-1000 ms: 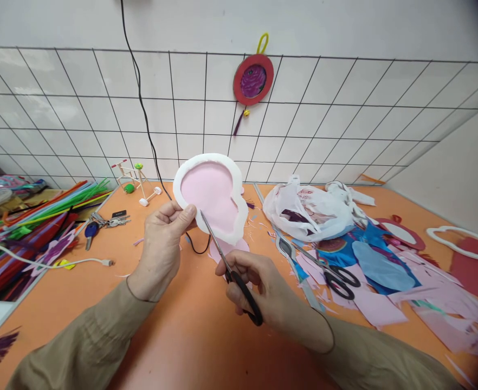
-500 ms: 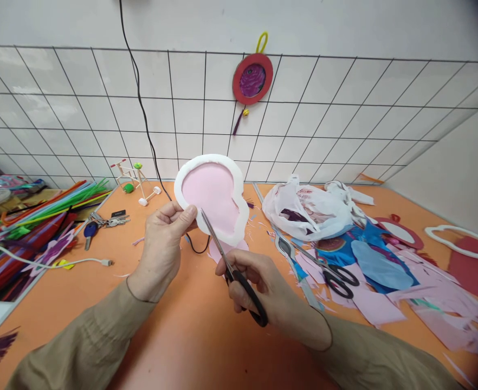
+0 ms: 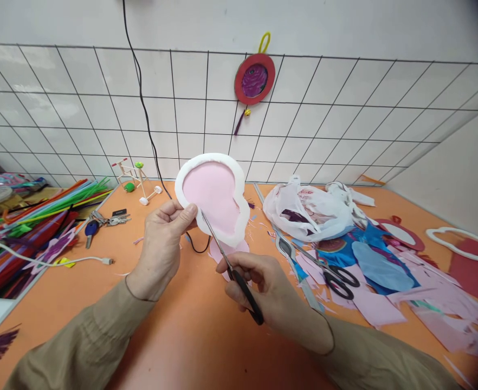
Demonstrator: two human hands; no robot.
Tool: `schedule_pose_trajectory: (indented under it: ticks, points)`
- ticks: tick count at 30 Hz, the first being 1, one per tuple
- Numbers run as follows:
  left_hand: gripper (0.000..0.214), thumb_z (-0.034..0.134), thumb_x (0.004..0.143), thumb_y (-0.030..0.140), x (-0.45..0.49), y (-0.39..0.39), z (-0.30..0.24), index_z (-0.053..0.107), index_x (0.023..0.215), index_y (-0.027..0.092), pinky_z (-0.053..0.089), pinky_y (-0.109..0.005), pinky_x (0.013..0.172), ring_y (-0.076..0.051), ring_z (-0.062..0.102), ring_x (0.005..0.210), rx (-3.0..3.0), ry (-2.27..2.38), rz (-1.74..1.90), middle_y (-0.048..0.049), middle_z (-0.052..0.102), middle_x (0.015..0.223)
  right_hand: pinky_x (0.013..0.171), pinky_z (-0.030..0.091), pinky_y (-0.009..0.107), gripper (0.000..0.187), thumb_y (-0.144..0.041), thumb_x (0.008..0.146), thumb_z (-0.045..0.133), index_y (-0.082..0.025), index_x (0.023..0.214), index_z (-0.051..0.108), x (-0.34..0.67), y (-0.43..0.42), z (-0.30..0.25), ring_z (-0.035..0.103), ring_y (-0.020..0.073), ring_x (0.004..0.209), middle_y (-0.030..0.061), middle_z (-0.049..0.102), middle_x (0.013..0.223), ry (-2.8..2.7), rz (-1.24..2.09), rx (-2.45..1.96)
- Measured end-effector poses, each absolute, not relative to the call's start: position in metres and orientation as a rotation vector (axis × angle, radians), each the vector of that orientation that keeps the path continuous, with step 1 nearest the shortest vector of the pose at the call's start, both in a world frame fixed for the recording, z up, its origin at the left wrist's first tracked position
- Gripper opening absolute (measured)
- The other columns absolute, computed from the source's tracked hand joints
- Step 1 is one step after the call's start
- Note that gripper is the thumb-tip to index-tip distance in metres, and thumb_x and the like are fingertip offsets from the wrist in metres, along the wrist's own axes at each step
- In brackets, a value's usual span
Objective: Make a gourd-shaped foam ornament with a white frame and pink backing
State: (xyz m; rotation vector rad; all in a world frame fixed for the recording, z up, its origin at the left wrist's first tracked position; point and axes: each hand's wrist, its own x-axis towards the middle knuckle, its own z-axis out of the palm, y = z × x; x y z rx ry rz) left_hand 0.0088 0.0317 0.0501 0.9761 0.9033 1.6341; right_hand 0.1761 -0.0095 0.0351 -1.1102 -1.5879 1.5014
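Note:
My left hand point(image 3: 166, 238) pinches the lower left edge of a gourd-shaped white frame point(image 3: 183, 169) and holds it up above the table. Pink fabric point(image 3: 210, 192) fills the middle of the frame. In my right hand point(image 3: 259, 281) is a pair of scissors point(image 3: 245, 295) with black handles. Their blades look closed or nearly so, and the tip lies at the frame's lower left rim, close to my left thumb. Below the frame, a piece of pink material point(image 3: 234, 251) shows on the orange table point(image 3: 182, 346).
A second pair of scissors point(image 3: 336, 279) lies at the right among pink and blue scraps point(image 3: 381, 265), near a white plastic bag point(image 3: 308, 211). Keys point(image 3: 115, 221), a stick model point(image 3: 137, 181) and coloured pipe cleaners point(image 3: 56, 208) are at the left. A red ornament point(image 3: 255, 103) hangs on the tiled wall.
The scissor handles have drawn closer together as my right fingers closed. The frame and my left hand have hardly moved; the whole view has shifted slightly.

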Motion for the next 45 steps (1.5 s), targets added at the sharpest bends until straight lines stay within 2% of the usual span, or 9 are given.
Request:
schedule_pose_trajectory:
  ticks: [7, 13, 18, 22, 28, 36, 41, 45]
  points:
    - [0.021, 0.085, 0.063, 0.029, 0.008, 0.032, 0.05, 0.071, 0.066, 0.014, 0.053, -0.021, 0.061, -0.01, 0.062, 0.057, 0.95, 0.908, 1.65, 0.0002, 0.07, 0.061, 0.044, 0.029, 0.024, 0.018, -0.029, 0.067, 0.063, -0.017, 0.08, 0.059, 0.178, -0.009, 0.034, 0.035, 0.0074, 0.045, -0.0075, 0.038, 0.051, -1.609, 1.48, -1.081]
    - [0.02, 0.084, 0.065, 0.029, 0.008, 0.033, 0.049, 0.071, 0.069, 0.014, 0.054, -0.024, 0.064, -0.011, 0.063, 0.059, 0.965, 0.919, 1.639, -0.0003, 0.07, 0.063, 0.045, 0.03, 0.024, 0.017, -0.029, 0.07, 0.062, -0.017, 0.082, 0.059, 0.177, -0.01, 0.034, 0.036, 0.0071, 0.045, -0.0081, 0.037, 0.051, -1.644, 1.449, -1.066]
    - [0.019, 0.083, 0.067, 0.028, 0.007, 0.034, 0.048, 0.071, 0.07, 0.014, 0.055, -0.025, 0.066, -0.012, 0.064, 0.06, 0.969, 0.913, 1.64, -0.0003, 0.07, 0.064, 0.047, 0.034, 0.023, 0.018, -0.025, 0.066, 0.057, -0.017, 0.082, 0.056, 0.178, -0.008, 0.04, 0.043, 0.0074, 0.045, -0.0072, 0.044, 0.052, -1.678, 1.525, -1.065]
    - [0.02, 0.083, 0.067, 0.029, 0.005, 0.036, 0.047, 0.069, 0.068, 0.014, 0.055, -0.027, 0.066, -0.012, 0.063, 0.059, 0.971, 0.914, 1.647, -0.0006, 0.07, 0.064, 0.046, 0.035, 0.022, 0.022, -0.03, 0.065, 0.057, -0.017, 0.083, 0.054, 0.179, -0.007, 0.045, 0.047, 0.0078, 0.044, -0.0077, 0.046, 0.051, -1.623, 1.648, -1.058]
    - [0.022, 0.084, 0.066, 0.03, 0.005, 0.036, 0.046, 0.069, 0.067, 0.014, 0.054, -0.026, 0.065, -0.012, 0.063, 0.059, 0.959, 0.912, 1.637, -0.0003, 0.07, 0.064, 0.043, 0.035, 0.019, 0.023, -0.03, 0.062, 0.058, -0.018, 0.081, 0.052, 0.179, -0.006, 0.048, 0.039, 0.0046, 0.04, -0.0114, 0.039, 0.048, -1.543, 1.763, -1.035]
    - [0.021, 0.084, 0.065, 0.03, 0.004, 0.035, 0.048, 0.071, 0.069, 0.014, 0.05, -0.024, 0.062, -0.011, 0.061, 0.057, 1.021, 0.928, 1.572, -0.0006, 0.069, 0.062, 0.04, 0.034, 0.019, 0.022, -0.029, 0.061, 0.06, -0.016, 0.078, 0.056, 0.183, -0.004, 0.052, 0.046, 0.0058, 0.04, -0.0085, 0.045, 0.051, -1.546, 1.705, -1.111]
    - [0.02, 0.082, 0.067, 0.03, 0.001, 0.035, 0.051, 0.07, 0.068, 0.014, 0.052, -0.026, 0.064, -0.013, 0.063, 0.059, 1.06, 0.92, 1.517, -0.0023, 0.07, 0.064, 0.041, 0.03, 0.02, 0.021, -0.029, 0.064, 0.058, -0.016, 0.08, 0.058, 0.184, -0.005, 0.051, 0.042, 0.0061, 0.04, -0.0082, 0.044, 0.049, -1.613, 1.617, -1.11]
    - [0.02, 0.082, 0.066, 0.029, 0.002, 0.035, 0.054, 0.068, 0.065, 0.014, 0.052, -0.027, 0.06, -0.014, 0.063, 0.056, 1.053, 0.913, 1.502, -0.0028, 0.07, 0.063, 0.043, 0.03, 0.022, 0.018, -0.026, 0.066, 0.06, -0.017, 0.081, 0.06, 0.186, -0.005, 0.046, 0.041, 0.0075, 0.043, -0.0074, 0.043, 0.048, -1.672, 1.537, -1.102]
